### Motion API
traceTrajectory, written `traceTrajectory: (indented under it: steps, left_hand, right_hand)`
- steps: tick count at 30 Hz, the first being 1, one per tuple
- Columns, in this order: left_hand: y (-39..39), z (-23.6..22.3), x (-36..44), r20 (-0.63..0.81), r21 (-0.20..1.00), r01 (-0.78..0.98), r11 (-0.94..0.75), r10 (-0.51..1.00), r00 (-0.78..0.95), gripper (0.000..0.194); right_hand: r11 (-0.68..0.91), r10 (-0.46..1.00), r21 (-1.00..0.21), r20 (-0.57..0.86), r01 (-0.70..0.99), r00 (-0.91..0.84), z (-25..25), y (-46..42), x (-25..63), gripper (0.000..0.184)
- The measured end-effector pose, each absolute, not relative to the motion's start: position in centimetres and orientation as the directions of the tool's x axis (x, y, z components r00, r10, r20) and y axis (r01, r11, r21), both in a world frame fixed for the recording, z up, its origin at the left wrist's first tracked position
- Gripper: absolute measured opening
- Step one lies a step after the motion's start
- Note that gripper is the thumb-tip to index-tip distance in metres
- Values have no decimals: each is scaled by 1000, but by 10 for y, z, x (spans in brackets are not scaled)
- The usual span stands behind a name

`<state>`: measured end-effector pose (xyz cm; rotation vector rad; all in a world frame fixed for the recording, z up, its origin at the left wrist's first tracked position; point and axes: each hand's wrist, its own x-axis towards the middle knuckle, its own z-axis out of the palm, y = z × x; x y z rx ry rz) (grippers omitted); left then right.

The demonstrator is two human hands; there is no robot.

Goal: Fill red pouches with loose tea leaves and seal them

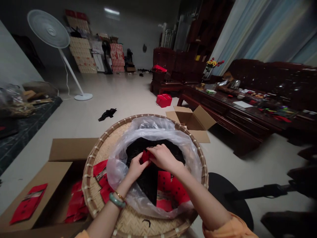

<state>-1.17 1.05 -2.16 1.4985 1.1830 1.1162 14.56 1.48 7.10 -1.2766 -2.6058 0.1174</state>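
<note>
My left hand (137, 168) and my right hand (163, 157) meet over an open clear plastic bag (115, 162). Between them is a small red packet (146, 156), gripped by the fingers of both. Inside the bag lies a dark black mass (148, 181), whose kind I cannot make out. Red printed packets (163, 185) rest in the bag's near right part, below my right forearm. The bag stands on a round woven bamboo tray (133, 228). More red packets (105, 191) lie on the tray at the left, partly under the bag's edge.
At the left, an open cardboard box (55, 172) holds red packets (76, 201), with another on its flap. Beyond the tray stand a second open box (190, 120) and a red box (163, 100). A wooden table (223, 102) is at the right, a white fan (51, 31) at the left.
</note>
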Motion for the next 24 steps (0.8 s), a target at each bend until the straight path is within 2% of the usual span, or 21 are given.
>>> traceTrajectory:
  steps: [6, 10, 14, 18, 20, 24]
  left_hand:
    - [12, -20, -12, 67, 996, 52, -76, 984, 167, 34]
    - [14, -22, -14, -37, 992, -113, 59, 982, 185, 42]
    - [12, -16, -15, -140, 947, -255, 197, 964, 225, 45]
    - [5, -2, -15, -177, 878, -386, 283, 941, 287, 49]
    - [2, 4, -14, -183, 854, -419, 310, 931, 316, 50]
    - [0, 8, -12, -204, 848, -411, 336, 921, 331, 48]
  right_hand:
    - [616, 787, -178, 169, 767, -593, 73, 23, 144, 10]
    - [612, 789, -265, 155, 745, -594, 69, 27, 150, 11]
    - [547, 828, -469, 177, 694, -532, 63, 31, 156, 22]
    - [435, 900, -695, 328, 572, -287, 53, 33, 154, 46]
    - [340, 940, -808, 285, 480, -186, 45, 32, 152, 44]
    - [112, 984, -957, 68, 268, -168, 30, 30, 146, 26]
